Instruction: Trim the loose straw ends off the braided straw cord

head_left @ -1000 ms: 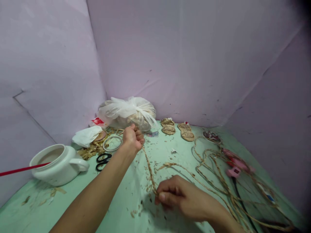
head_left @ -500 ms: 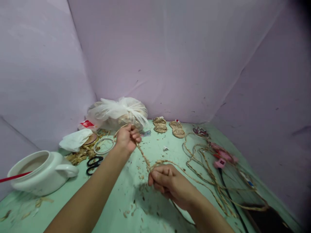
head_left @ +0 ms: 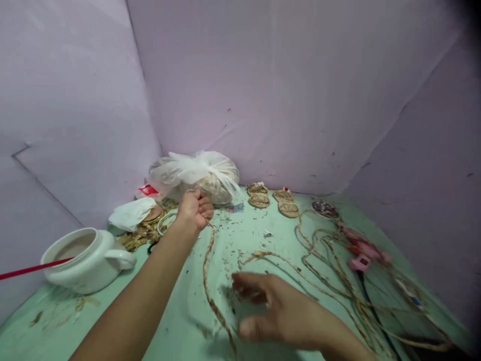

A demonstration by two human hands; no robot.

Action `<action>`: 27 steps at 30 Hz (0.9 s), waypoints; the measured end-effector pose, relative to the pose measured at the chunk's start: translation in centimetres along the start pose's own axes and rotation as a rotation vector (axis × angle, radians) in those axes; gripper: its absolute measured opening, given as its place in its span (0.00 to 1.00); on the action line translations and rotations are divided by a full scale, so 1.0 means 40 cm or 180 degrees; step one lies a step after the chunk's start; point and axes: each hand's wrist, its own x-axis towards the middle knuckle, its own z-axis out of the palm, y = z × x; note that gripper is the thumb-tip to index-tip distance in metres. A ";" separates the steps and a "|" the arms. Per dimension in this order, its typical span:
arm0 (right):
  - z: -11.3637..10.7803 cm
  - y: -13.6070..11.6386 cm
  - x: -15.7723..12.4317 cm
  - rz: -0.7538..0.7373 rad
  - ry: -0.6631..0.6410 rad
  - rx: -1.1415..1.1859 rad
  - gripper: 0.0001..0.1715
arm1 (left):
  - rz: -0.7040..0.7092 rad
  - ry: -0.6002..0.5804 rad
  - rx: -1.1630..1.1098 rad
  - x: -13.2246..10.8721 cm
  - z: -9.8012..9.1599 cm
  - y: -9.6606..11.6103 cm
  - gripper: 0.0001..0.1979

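Note:
My left hand is closed in a fist round a tan twisted fibre cord, in front of the plastic bag. From that fist the cord hangs in a curve down toward the bottom edge. My right hand is open, thumb and fingers apart, just right of the cord and not touching it; motion blurs it slightly. Beyond its fingers lies a loose cord end, which runs right into a tangle of the same cord.
A white pot with a red stick stands left. At the back are a tied plastic bag and small woven sandals. A pink glue gun with a black cable lies right. Fibre scraps litter the green tabletop.
My right hand has let go of the cord and opened, moving slightly down. The cord now hangs slack from my left fist. The view has turned slightly left.

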 end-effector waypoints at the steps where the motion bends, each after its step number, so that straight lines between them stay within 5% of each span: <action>1: 0.006 -0.008 0.017 0.0053 0.0111 0.0547 0.33 | 0.0001 0.0010 0.0025 -0.007 0.011 -0.017 0.17; 6: 0.057 -0.038 0.068 0.0035 0.0041 0.3171 0.25 | 0.0229 0.0138 0.0168 -0.039 0.047 -0.083 0.16; 9: 0.076 -0.041 0.075 0.0513 -0.0134 0.3815 0.18 | 0.0440 0.0304 0.0250 -0.037 0.044 -0.085 0.16; 13: 0.095 -0.035 0.071 0.0909 0.0304 0.3334 0.14 | 0.0273 0.0396 0.0330 -0.010 0.025 -0.068 0.17; 27: 0.153 0.012 0.082 0.0252 0.1044 0.1076 0.22 | 0.0009 0.0601 0.0264 0.032 0.015 -0.093 0.17</action>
